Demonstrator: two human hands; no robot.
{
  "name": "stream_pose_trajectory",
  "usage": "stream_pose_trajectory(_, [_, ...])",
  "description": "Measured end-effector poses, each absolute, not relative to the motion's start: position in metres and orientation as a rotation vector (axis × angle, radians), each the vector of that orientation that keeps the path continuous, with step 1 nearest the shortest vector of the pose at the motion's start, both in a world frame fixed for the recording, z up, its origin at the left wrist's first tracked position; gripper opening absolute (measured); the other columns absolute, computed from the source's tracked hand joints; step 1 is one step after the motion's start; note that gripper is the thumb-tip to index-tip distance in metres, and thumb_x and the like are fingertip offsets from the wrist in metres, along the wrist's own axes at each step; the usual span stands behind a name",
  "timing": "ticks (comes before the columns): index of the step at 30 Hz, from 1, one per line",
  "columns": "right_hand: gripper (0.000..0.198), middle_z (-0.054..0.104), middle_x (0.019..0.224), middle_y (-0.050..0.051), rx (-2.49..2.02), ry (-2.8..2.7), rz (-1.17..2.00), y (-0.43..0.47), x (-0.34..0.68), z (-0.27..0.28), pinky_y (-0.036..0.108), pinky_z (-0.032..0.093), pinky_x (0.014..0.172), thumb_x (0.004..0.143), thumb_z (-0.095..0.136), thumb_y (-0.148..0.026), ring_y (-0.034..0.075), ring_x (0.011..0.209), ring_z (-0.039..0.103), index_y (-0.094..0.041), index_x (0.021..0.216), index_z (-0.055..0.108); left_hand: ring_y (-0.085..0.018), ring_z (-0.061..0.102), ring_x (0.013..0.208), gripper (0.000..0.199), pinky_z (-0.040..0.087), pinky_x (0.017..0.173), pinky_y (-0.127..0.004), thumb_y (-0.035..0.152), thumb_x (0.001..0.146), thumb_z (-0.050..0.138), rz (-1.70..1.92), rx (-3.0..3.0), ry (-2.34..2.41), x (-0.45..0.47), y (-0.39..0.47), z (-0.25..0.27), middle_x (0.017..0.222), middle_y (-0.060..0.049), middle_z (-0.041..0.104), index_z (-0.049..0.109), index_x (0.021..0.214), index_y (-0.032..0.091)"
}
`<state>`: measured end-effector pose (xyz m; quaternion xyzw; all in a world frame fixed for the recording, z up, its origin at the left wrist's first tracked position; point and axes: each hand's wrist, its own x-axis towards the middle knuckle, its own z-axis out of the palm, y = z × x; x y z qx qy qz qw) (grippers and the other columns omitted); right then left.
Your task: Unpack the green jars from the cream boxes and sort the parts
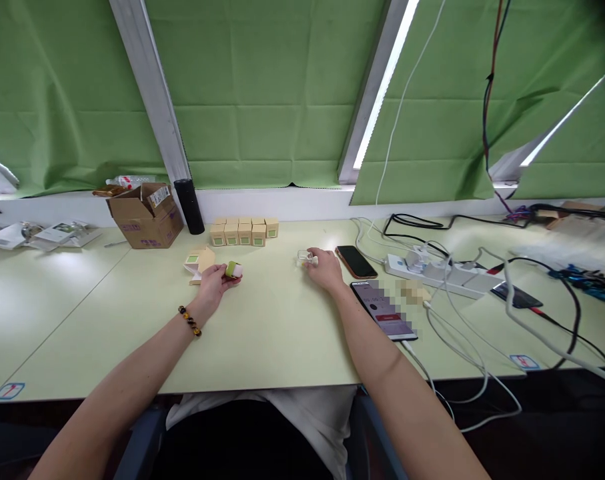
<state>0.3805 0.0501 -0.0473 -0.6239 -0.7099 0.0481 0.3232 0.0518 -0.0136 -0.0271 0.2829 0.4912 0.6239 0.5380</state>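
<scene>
A small green-and-white piece [233, 269] rests in the left hand [212, 287] over the desk [272, 333], while the right hand [327, 268] grips a clear piece [302, 257].

One carton [195, 261] stands open beside the left hand; boxes grouped [245, 233] near the far edge look unopened. Left fingers curl lightly, right fingers pinch nearly closed, forearms reaching from the near edge.

We see grouped boxes [245, 235] behind the left hand [216, 285], right of a carton [149, 223]. Two phones [356, 261] lie right of the right hand [326, 268].
</scene>
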Motion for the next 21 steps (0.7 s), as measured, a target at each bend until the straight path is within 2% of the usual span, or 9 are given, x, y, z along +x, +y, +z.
stream_pose_trajectory(14, [0.048, 0.074, 0.127, 0.010, -1.655, -1.920, 0.146, 0.051, 0.379, -0.050, 0.050, 0.045, 0.105, 0.089, 0.058, -0.023, 0.036, 0.123, 0.058, -0.022, 0.137, 0.064, -0.024, 0.079, 0.077, 0.007, 0.067, 0.077, -0.041, 0.011, 0.100, 0.054, 1.483, 0.656, 1.165, 0.052, -0.014, -0.025, 0.091, -0.015, 0.076, 0.058, 0.095, 0.013])
stream_pose_trajectory(19, [0.064, 0.060, 0.144, 0.017, -1.533, -1.867, -0.028, 0.041, 0.368, -0.039, 0.054, 0.043, 0.112, 0.084, 0.060, -0.020, 0.038, 0.133, 0.049, -0.015, 0.148, 0.053, -0.025, 0.079, 0.077, 0.007, 0.067, 0.077, -0.041, 0.013, 0.100, 0.054, 1.473, 0.643, 1.145, 0.050, -0.013, -0.025, 0.091, -0.016, 0.077, 0.060, 0.096, 0.012])
stream_pose_trajectory(21, [0.066, 0.056, 0.144, 0.018, -1.373, -1.882, -0.099, 0.033, 0.357, -0.032, 0.055, 0.041, 0.115, 0.084, 0.060, -0.017, 0.038, 0.135, 0.046, -0.015, 0.149, 0.051, -0.026, 0.080, 0.080, 0.009, 0.067, 0.079, -0.041, 0.014, 0.100, 0.053, 1.464, 0.630, 1.129, 0.049, -0.012, -0.024, 0.094, -0.018, 0.077, 0.061, 0.098, 0.011])
